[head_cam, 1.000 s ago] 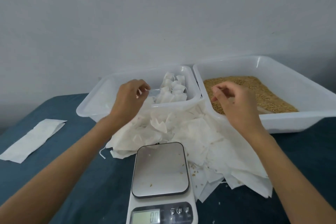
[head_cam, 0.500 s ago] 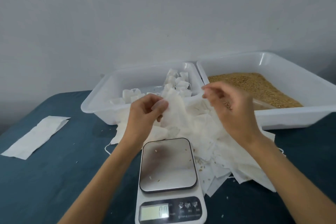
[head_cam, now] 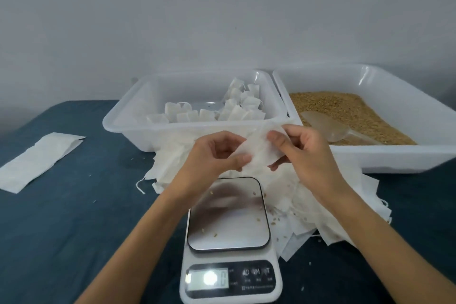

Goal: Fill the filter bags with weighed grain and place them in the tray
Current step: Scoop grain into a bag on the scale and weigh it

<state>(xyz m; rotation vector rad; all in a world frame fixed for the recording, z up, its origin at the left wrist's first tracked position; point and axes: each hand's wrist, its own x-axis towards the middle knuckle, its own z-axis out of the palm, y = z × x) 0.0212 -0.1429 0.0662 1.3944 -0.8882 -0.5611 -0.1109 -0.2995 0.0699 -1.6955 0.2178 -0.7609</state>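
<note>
Both hands hold one empty filter bag (head_cam: 259,153) above the scale (head_cam: 228,215), in front of the two tubs. The left hand (head_cam: 217,155) has thumb and fingers curled and pinches the bag's left edge; the right hand (head_cam: 298,148) pinches its right side, fingers closed on the paper. Under them lies a loose heap of empty bags (head_cam: 308,195) spread over the blue desk (head_cam: 61,217). Filled bags (head_cam: 237,108) already sit in the left tray (head_cam: 138,128), and the grain (head_cam: 345,111) lies in the right tub (head_cam: 394,158) with a clear scoop (head_cam: 328,128) resting in it.

The step in hand looks like opening the bag's mouth. To do it well, rub the two layers apart with the thumbs at the top edge, pull gently so the thin paper does not tear, and keep the drawstring free of the fingers. Then hold the mouth wide with one hand so the other is free for the scoop, and work over the scale so spilled grains land there.

The mouth of the bag cannot be made out; it may be partly open already. The scale's display is washed out by glare, so its reading is unclear. The far left part of the tray's floor is hidden by its wall.
</note>
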